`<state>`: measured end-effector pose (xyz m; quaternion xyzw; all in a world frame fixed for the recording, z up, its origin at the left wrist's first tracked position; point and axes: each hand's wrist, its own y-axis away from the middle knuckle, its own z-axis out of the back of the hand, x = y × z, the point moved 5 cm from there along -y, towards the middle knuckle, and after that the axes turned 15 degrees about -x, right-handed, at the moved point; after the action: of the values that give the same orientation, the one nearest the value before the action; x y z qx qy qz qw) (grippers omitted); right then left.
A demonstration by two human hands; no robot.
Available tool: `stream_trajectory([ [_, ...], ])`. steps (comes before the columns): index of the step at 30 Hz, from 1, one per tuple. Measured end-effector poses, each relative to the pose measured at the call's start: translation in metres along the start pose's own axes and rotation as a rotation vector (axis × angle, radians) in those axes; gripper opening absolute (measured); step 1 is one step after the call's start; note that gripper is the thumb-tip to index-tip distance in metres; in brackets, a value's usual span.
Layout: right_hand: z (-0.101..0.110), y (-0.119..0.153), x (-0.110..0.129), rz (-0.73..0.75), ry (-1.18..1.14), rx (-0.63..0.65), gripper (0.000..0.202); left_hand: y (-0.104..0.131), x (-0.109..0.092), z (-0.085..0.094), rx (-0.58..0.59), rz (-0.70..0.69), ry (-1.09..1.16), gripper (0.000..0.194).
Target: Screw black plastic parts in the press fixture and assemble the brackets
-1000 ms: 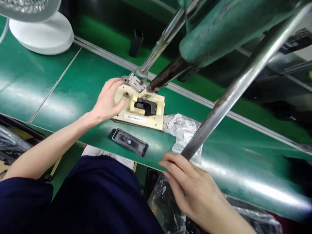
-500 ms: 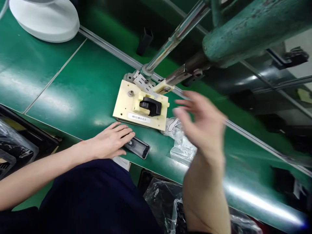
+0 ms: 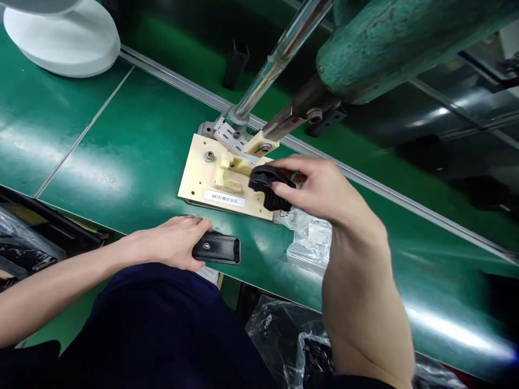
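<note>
A black ribbed part (image 3: 270,186) is pinched between the thumb and fingers of my right hand (image 3: 314,186), over the right side of a cream fixture plate (image 3: 194,175). The plate's raised holder (image 3: 229,178) shows bare beside the part. Near the table's front edge, my left hand (image 3: 180,240) grips the left end of a flat black rectangular piece (image 3: 219,248), whose hollow side faces up.
A metal rod (image 3: 275,62) and a thick green pipe (image 3: 373,48) rise behind the plate. Clear plastic bags (image 3: 310,240) lie right of it. A white round base (image 3: 68,40) stands back left; bagged black parts (image 3: 316,356) sit below the front edge.
My right hand has moved left and taken the black ribbed part out of the holder. My left hand has closed on the flat black piece, which now lies straighter.
</note>
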<state>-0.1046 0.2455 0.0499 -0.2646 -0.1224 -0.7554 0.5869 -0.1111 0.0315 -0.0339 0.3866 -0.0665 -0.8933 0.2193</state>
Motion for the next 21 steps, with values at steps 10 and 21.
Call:
stream_trajectory([
  [10, -0.057, 0.159, -0.042, -0.836, -1.164, -0.326, 0.045, 0.026, 0.037, -0.022, -0.001, 0.385, 0.795, 0.061],
  [21, -0.071, 0.212, -0.041, -1.058, -1.166, -0.59, 0.039, 0.039, 0.013, -0.051, 0.1, 0.324, 1.551, 0.049],
])
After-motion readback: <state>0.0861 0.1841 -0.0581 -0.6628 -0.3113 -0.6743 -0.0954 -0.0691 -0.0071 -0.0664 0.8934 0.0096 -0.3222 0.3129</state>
